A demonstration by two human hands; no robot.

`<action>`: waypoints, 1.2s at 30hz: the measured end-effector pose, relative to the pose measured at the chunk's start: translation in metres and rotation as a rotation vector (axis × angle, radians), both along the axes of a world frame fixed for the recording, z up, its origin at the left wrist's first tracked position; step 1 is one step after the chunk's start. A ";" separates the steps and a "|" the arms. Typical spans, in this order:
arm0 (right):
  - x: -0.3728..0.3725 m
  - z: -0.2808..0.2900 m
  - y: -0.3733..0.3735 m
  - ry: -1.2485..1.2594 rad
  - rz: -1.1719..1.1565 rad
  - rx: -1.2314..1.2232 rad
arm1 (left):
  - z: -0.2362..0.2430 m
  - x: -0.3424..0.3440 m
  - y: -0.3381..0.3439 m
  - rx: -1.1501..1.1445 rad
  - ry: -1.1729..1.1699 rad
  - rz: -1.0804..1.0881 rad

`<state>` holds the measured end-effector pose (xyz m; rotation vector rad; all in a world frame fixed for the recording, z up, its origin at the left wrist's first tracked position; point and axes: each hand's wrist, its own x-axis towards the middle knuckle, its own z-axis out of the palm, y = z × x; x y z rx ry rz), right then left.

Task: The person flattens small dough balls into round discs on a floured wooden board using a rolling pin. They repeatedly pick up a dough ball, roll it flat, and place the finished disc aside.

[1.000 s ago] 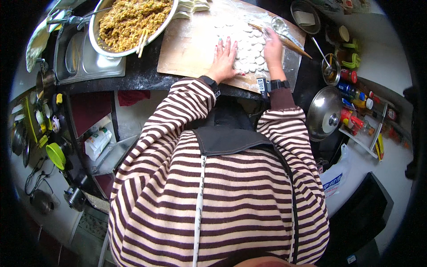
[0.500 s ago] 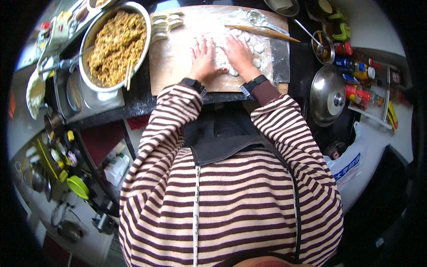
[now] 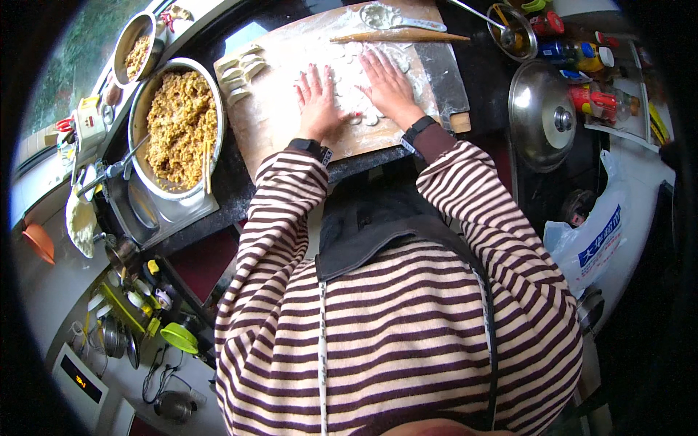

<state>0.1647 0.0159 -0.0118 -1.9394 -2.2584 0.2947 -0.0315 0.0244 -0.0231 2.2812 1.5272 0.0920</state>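
Note:
My left hand (image 3: pixel 318 107) lies palm down on the floured wooden board (image 3: pixel 270 138), fingers spread. To its right my right hand (image 3: pixel 391 86) is flat too, its fingers pointing away from me. Small pale dough pieces (image 3: pixel 371 118) show between and around the hands; whatever is under the palms is hidden. Beyond my right hand, a tapered wooden rolling pin (image 3: pixel 400 35) lies across the board. A pale spoon or scoop (image 3: pixel 423 25) rests behind the pin. Several shaped dumplings (image 3: pixel 241 71) sit at the board's far left corner.
Left of the board stands a big metal bowl (image 3: pixel 219 116) of yellow-brown filling (image 3: pixel 178 127), with chopsticks (image 3: pixel 206 166). A smaller bowl (image 3: pixel 118 67) sits by the window. On the right are a pot lid (image 3: pixel 534 120), a small pot with a ladle (image 3: pixel 519 38), bottles (image 3: pixel 574 54) and a plastic bag (image 3: pixel 600 225).
The view has turned, bringing the window and smaller bowl further into sight at the left. Both hands stay flat on the board, with only slight shifts.

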 end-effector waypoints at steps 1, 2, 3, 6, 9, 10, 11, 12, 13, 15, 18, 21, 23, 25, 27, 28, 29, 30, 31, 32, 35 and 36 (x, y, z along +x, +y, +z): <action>0.004 0.000 -0.001 -0.009 0.010 0.008 | 0.002 0.002 -0.002 0.032 -0.017 0.006; 0.006 0.000 -0.001 0.018 0.041 -0.055 | 0.003 0.002 -0.003 0.007 -0.019 0.004; 0.007 0.000 -0.002 0.066 0.045 -0.047 | 0.005 0.003 -0.004 0.031 -0.024 0.003; 0.006 0.001 -0.009 0.122 -0.053 -0.057 | 0.009 -0.001 -0.009 0.109 -0.109 0.013; 0.004 0.005 -0.030 0.174 0.047 0.069 | 0.010 -0.002 -0.019 0.037 0.035 -0.088; 0.001 0.006 -0.036 0.111 0.058 -0.023 | 0.009 -0.001 -0.023 -0.060 0.117 -0.120; 0.002 0.008 -0.041 -0.127 0.115 -0.185 | 0.008 0.000 -0.025 0.004 0.069 -0.113; 0.000 0.009 -0.042 -0.160 0.084 -0.107 | 0.007 0.001 -0.027 0.069 0.042 -0.119; -0.001 0.010 -0.044 -0.152 0.078 -0.095 | 0.006 0.001 -0.028 0.088 0.032 -0.120; -0.008 0.012 -0.044 -0.077 0.050 -0.141 | 0.003 -0.002 -0.030 0.105 0.068 -0.141; -0.024 0.015 -0.043 -0.069 0.024 -0.141 | 0.001 -0.012 -0.037 0.053 -0.056 -0.015; -0.040 0.019 -0.046 -0.165 0.230 -0.072 | 0.000 -0.020 -0.046 -0.004 0.013 -0.041; -0.044 0.020 -0.046 -0.133 0.231 -0.093 | -0.001 -0.023 -0.051 0.001 0.084 -0.065; -0.045 0.018 -0.044 -0.083 0.240 -0.156 | -0.002 -0.025 -0.054 -0.041 0.028 -0.019; -0.047 0.013 -0.039 0.131 0.163 -0.010 | -0.003 -0.027 -0.056 -0.003 -0.115 0.085; -0.048 0.010 -0.035 0.192 0.112 0.019 | -0.004 -0.028 -0.056 -0.072 -0.124 0.145; -0.052 0.007 -0.034 0.392 0.140 0.193 | -0.005 -0.030 -0.059 -0.073 -0.171 0.193; -0.058 0.003 -0.032 0.209 0.217 0.104 | -0.006 -0.032 -0.060 -0.051 -0.198 0.240; -0.065 0.000 -0.032 0.047 0.278 0.065 | -0.007 -0.035 -0.064 -0.097 -0.164 0.279; -0.072 -0.003 -0.031 -0.053 0.361 0.039 | -0.008 -0.037 -0.067 -0.095 -0.142 0.304; -0.082 -0.004 -0.029 -0.185 0.370 0.107 | -0.008 -0.044 -0.074 -0.122 -0.103 0.358; -0.080 -0.003 -0.030 -0.236 0.381 0.056 | -0.007 -0.045 -0.077 -0.106 -0.133 0.322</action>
